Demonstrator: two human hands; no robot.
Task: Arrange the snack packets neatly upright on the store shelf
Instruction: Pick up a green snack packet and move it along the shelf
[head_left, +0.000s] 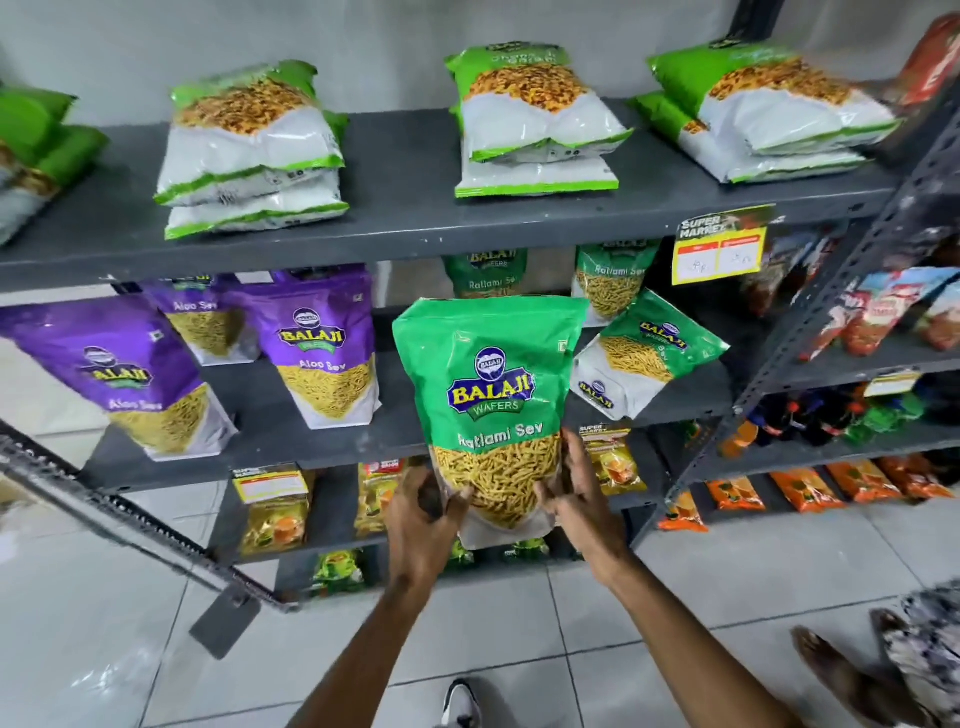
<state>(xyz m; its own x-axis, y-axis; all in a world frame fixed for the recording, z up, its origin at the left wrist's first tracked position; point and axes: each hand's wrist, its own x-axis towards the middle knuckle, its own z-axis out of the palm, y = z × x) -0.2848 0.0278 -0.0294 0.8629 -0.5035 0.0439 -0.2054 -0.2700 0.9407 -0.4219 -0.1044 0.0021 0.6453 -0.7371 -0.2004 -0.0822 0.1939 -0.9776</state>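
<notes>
A green Ratlami Sev packet (493, 395) is held upright in front of the middle shelf (270, 447). My left hand (423, 512) grips its lower left corner and my right hand (576, 493) holds its lower right edge. Behind it on the same shelf, one green packet (644, 353) leans tilted to the right, and two more green packets (610, 280) stand at the back. Three purple Aloo Sev packets (322, 353) stand on the shelf's left part, the leftmost one (124, 374) leaning.
The top shelf (405, 218) carries stacks of green-and-white packets lying flat. A yellow price tag (719, 252) hangs from its edge. Lower shelves hold small yellow packets (272, 512). A side rack (852, 415) at right holds bottles and orange packs. Another person's feet (852, 675) stand at lower right.
</notes>
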